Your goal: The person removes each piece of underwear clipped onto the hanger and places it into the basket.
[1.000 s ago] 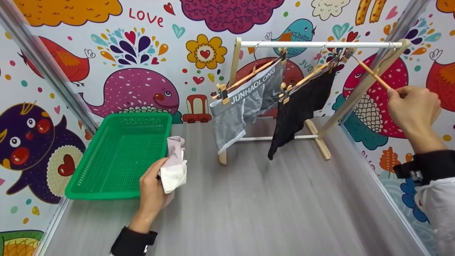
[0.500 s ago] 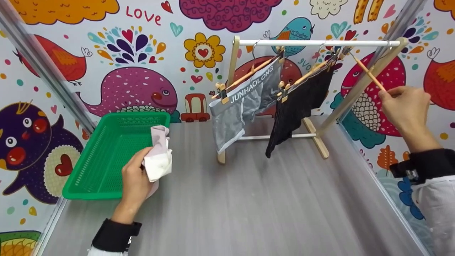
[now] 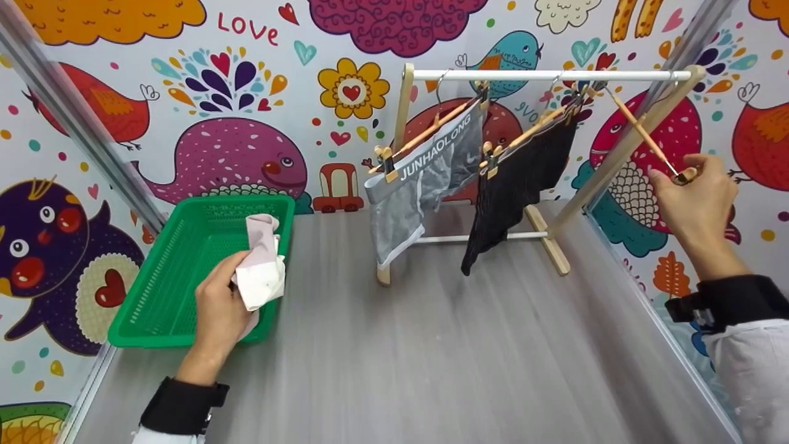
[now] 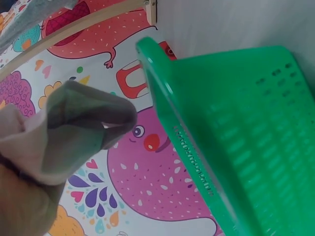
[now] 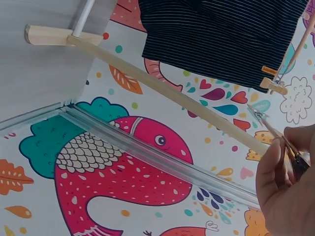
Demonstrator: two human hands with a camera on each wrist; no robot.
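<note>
My left hand (image 3: 219,305) grips a folded pale pink and white cloth garment (image 3: 262,280) over the right side of the green basket (image 3: 126,338). In the left wrist view the bunched garment (image 4: 74,123) sticks out past my fingers. My right hand (image 3: 699,203) holds the near end of a wooden clip hanger (image 3: 641,131), with the clip (image 3: 686,176) between thumb and fingers. This hanger hangs by its hook at the right end of the rack's white bar (image 3: 548,76). My curled fingers partly hide the clip in the right wrist view.
Grey boxer briefs (image 3: 425,179) and black striped boxer briefs (image 3: 524,185) hang clipped to two other hangers on the wooden rack (image 3: 616,160). The rack's feet stand on the grey table (image 3: 431,357). Patterned wall panels with metal edge strips (image 3: 86,117) enclose the table.
My left hand has moved left with the garment, from beside the basket to over its right side. My right hand has shifted slightly left along the hanger's end, and the clip now shows at my fingers.
</note>
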